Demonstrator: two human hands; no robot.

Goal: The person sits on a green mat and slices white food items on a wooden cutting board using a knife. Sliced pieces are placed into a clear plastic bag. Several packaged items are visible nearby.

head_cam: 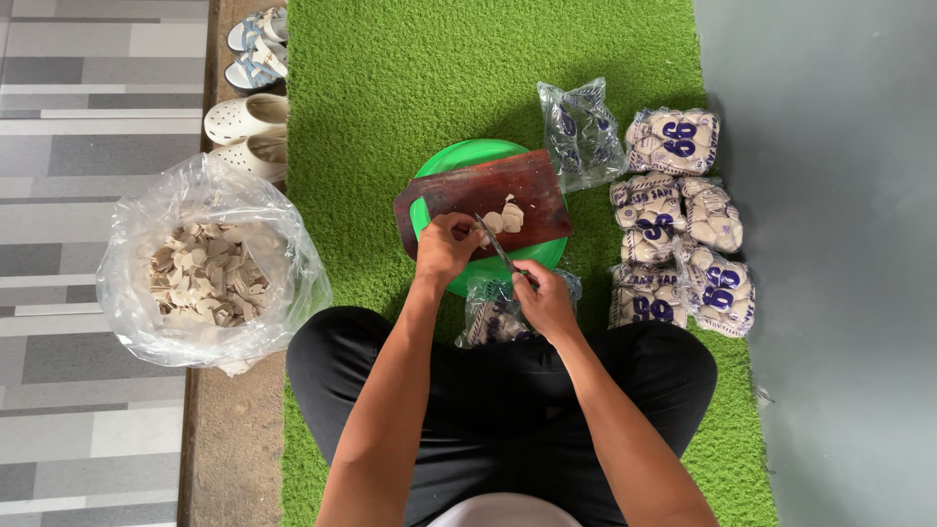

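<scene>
A dark red-brown cutting board (527, 181) lies across a green round bowl (459, 156) on the green turf mat. Pale slices (509, 217) lie on the board's near part. My left hand (446, 246) presses a pale piece down on the board's near edge. My right hand (545, 298) grips a knife (496, 246) whose blade points toward that piece. An opened clear packet (493, 320) of pale pieces lies just in front of my crossed legs, under my right hand.
A large clear plastic bag (207, 265) full of pale slices stands at the left. Several sealed packets with blue print (675, 226) lie at the right, one emptier packet (582, 132) behind the board. Sandals and white clogs (249, 115) sit at the far left.
</scene>
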